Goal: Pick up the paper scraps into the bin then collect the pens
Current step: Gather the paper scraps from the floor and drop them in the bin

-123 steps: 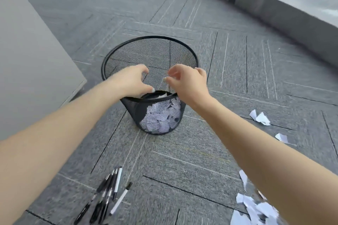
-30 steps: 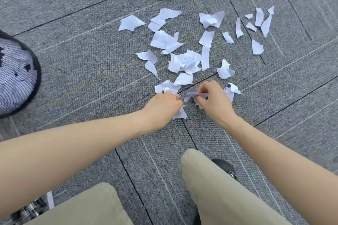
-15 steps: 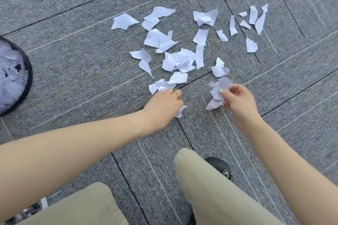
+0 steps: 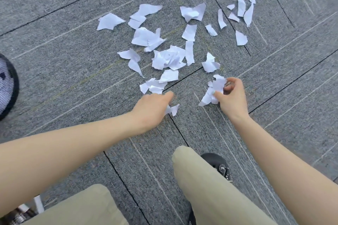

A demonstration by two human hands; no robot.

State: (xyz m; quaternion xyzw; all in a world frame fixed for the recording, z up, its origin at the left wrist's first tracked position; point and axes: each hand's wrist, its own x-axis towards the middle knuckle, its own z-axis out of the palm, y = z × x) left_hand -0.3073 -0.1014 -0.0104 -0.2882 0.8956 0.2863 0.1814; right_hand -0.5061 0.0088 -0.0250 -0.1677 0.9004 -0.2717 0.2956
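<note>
Two hands work low over the grey carpet (image 4: pixel 54 56). Compared with half a second ago, the right hand (image 4: pixel 233 98) has gathered its bunch of scraps (image 4: pixel 214 89) tighter, pinched between thumb and curled fingers just above the floor. The left hand (image 4: pixel 151 107) has its forefinger stretched toward the nearest scraps, with one torn scrap (image 4: pixel 172 109) showing under its palm; whether it grips that piece I cannot tell. Most loose paper scraps (image 4: pixel 168 58) lie scattered ahead of both hands. The mesh bin (image 4: pixel 8 86) sits at the left edge, well apart, with bare carpet between. Bent knees in khaki trousers (image 4: pixel 210 188) and a black shoe (image 4: pixel 217 162) fill the bottom edge.
</note>
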